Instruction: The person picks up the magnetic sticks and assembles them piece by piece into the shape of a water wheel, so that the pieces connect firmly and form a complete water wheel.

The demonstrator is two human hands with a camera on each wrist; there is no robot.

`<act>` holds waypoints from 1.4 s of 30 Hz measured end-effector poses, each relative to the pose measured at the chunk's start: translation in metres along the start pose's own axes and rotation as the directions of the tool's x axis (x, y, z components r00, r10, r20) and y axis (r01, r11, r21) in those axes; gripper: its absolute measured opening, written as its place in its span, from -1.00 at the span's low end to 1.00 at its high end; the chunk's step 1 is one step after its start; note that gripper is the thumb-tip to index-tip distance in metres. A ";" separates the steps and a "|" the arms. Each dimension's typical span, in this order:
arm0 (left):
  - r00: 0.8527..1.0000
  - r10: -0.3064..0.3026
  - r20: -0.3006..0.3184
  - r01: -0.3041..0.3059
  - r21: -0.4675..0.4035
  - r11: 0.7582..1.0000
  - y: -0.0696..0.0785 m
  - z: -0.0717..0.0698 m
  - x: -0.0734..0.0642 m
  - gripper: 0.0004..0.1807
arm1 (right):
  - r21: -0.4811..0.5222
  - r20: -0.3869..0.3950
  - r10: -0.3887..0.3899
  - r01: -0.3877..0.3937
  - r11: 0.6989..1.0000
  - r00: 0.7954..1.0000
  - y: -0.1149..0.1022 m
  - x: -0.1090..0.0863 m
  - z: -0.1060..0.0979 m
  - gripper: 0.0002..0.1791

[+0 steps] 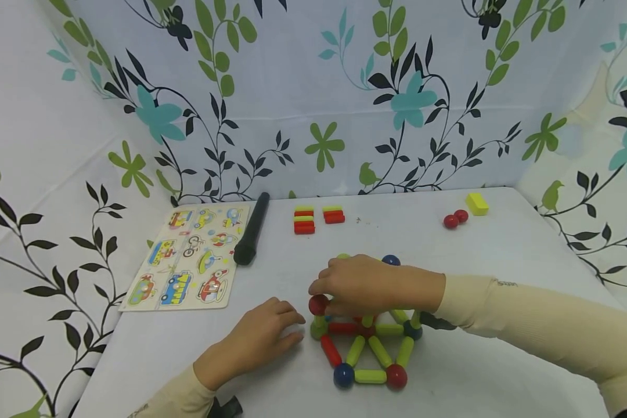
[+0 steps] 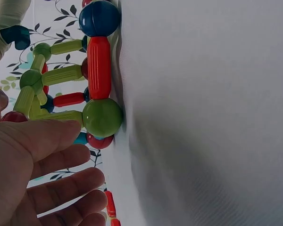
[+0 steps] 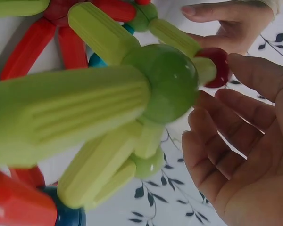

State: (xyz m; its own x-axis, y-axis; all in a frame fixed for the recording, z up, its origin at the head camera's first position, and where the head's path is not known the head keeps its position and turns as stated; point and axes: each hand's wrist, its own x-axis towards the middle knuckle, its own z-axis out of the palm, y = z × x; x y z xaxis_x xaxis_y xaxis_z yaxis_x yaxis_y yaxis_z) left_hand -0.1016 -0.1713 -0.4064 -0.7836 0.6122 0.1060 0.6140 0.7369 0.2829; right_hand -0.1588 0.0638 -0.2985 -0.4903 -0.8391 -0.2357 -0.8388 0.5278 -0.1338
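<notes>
- Perhaps the upright yellow-green rod (image 3: 175,36) could part from the green ball (image 2: 103,117) below it, if a sideways nudge caught the red ball (image 1: 318,305) on top.
- The ball-and-rod frame (image 1: 389,329) stands on the tabletop (image 1: 475,371) under the right sleeve (image 1: 528,325); a dipping forearm might knock it.
- Right hand (image 1: 357,284): fingers (image 3: 245,106) relaxed, parted, gripping nothing, thumb at the red ball; whether it touches, I cannot tell.
- Left hand (image 1: 263,331): fingers loosely extended near the green ball, free.
</notes>
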 end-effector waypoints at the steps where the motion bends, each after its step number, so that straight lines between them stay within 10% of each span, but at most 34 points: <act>1: 1.000 -0.004 0.001 0.004 0.002 1.000 -0.001 -0.001 0.002 -0.77 | 0.013 -0.002 0.013 -0.013 1.000 1.000 0.001 -0.003 -0.001 -0.58; 7: 0.995 -0.096 0.034 0.096 -0.019 0.995 -0.017 -0.016 0.029 -0.70 | 0.087 -0.081 0.083 -0.076 0.993 0.993 0.010 -0.035 -0.008 -0.56; 16: 0.955 -0.297 -0.009 0.297 0.059 0.953 -0.078 -0.017 0.128 -0.61 | 0.176 -0.271 0.200 -0.156 0.972 0.942 0.029 -0.105 0.009 -0.60; 22: 0.942 -0.333 0.042 0.323 0.153 0.934 -0.099 -0.006 0.162 -0.69 | 0.265 -0.312 0.296 -0.216 0.940 0.903 0.035 -0.132 0.024 -0.68; 35: 0.919 -0.379 0.107 0.370 0.100 0.924 -0.094 -0.005 0.156 -0.79 | 0.317 -0.408 0.311 -0.186 0.930 0.858 0.048 -0.142 0.037 -0.70; 39: 0.916 -0.377 0.139 0.393 -0.106 0.914 -0.078 -0.014 0.140 -0.72 | 0.327 -0.410 0.316 -0.185 0.927 0.856 0.050 -0.142 0.041 -0.70; 42: 0.918 -0.353 0.182 0.396 -0.349 0.850 -0.058 -0.024 0.123 -0.67 | 0.333 -0.414 0.324 -0.190 0.924 0.850 0.051 -0.143 0.044 -0.69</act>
State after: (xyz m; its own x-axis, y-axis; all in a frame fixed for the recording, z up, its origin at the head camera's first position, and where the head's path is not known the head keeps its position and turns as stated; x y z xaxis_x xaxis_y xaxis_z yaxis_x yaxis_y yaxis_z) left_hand -0.2361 -0.1452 -0.3870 -0.9185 0.3541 -0.1759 0.1785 0.7684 0.6145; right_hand -0.1211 0.2165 -0.3136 -0.7869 -0.5972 0.1552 -0.6029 0.6906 -0.3994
